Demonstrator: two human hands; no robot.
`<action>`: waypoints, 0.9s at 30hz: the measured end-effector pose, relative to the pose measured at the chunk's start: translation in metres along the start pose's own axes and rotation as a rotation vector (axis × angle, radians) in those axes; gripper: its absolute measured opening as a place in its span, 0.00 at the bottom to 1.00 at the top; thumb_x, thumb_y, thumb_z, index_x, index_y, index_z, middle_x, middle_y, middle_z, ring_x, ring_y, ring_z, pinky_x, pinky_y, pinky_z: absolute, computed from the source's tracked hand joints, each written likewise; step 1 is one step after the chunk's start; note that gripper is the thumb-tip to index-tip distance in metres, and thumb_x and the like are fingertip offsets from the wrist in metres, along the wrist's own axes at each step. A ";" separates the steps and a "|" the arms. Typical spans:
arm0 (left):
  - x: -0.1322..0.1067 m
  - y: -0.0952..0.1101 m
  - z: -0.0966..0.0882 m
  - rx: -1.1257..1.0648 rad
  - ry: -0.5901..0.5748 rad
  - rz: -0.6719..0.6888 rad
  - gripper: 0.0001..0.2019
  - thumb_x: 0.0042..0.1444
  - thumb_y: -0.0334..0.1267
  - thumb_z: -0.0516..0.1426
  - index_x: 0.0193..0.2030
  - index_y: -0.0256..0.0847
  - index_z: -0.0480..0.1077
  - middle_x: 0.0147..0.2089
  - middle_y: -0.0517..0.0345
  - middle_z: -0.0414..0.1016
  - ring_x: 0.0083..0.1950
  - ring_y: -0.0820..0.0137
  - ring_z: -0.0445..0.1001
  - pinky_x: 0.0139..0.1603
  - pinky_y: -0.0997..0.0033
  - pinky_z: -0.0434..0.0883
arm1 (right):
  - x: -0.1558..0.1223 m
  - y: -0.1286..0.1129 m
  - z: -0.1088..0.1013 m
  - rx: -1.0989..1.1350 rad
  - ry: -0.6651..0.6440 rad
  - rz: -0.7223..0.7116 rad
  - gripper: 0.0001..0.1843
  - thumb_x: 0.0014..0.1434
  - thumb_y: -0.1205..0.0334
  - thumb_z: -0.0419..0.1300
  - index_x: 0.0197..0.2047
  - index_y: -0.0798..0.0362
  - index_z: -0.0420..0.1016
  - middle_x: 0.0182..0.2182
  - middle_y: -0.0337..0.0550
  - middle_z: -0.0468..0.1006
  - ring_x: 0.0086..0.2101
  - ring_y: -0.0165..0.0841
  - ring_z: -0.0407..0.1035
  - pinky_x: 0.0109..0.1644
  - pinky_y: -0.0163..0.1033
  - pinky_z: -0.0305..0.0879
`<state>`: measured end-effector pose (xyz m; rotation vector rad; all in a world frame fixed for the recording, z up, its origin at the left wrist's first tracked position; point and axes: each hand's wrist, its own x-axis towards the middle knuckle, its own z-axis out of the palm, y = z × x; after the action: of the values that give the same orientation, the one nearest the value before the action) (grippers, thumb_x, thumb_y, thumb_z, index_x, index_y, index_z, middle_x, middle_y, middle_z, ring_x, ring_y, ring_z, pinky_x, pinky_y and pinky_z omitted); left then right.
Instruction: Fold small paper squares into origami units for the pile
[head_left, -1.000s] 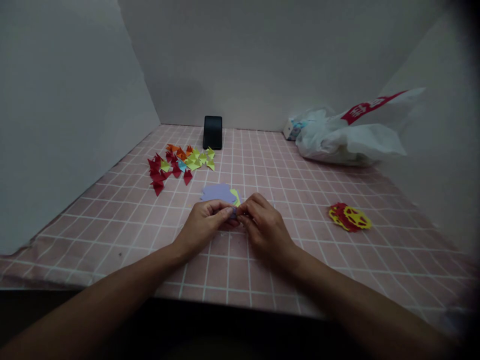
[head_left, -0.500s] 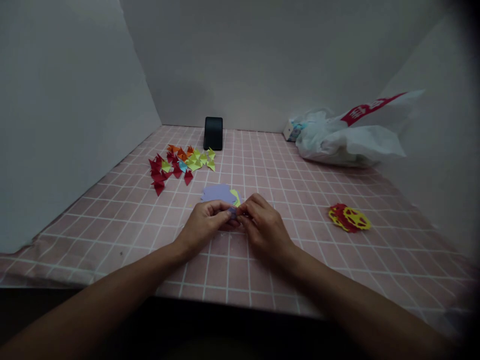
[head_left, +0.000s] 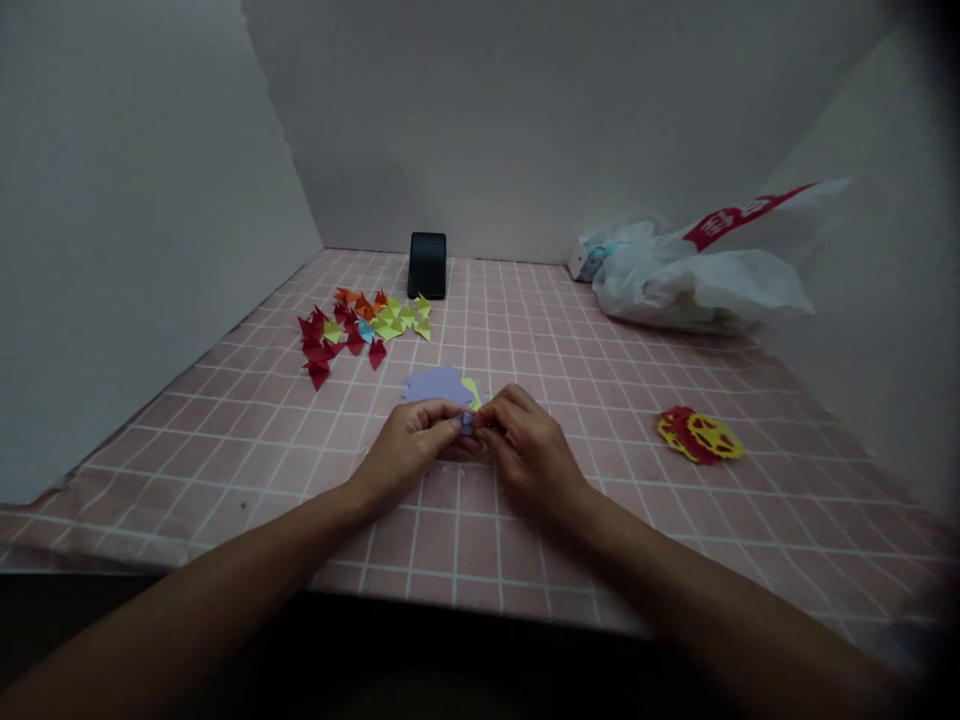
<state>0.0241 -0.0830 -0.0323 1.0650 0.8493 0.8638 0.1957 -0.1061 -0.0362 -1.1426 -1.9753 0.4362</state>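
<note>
A small folded piece of purple paper [head_left: 467, 424] is pinched between my two hands, low over the near middle of the table. My left hand [head_left: 412, 440] grips its left side with thumb and fingers closed. On the other side, my right hand [head_left: 529, 445] has its fingertips closed at the paper's right edge. Much of the folded paper is hidden behind the fingers. Just beyond the hands lie flat lilac paper sheets [head_left: 435, 384], with a yellow-green paper piece [head_left: 471, 390] at their right side.
Several folded paper figures [head_left: 356, 330] in red, orange, yellow and blue lie at the back left. A black phone [head_left: 427, 266] leans upright behind them. Red and yellow paper cut-outs [head_left: 701, 436] lie at right. A white plastic bag [head_left: 690, 285] rests against a small box [head_left: 580, 260].
Both hands stay in nearly the same place. The purple paper between the fingertips has turned slightly, so a lighter face of it shows. Nothing else has moved.
</note>
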 end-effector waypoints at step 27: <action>0.002 -0.001 0.001 -0.059 0.009 -0.072 0.08 0.52 0.29 0.60 0.40 0.35 0.77 0.31 0.55 0.81 0.31 0.73 0.80 0.38 0.73 0.77 | 0.001 0.001 -0.001 0.041 -0.012 0.000 0.09 0.63 0.74 0.55 0.34 0.51 0.69 0.34 0.43 0.69 0.37 0.35 0.67 0.41 0.41 0.64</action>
<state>0.0261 -0.0823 -0.0331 0.9740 0.8596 0.8289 0.1966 -0.1046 -0.0354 -1.1160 -1.9682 0.4828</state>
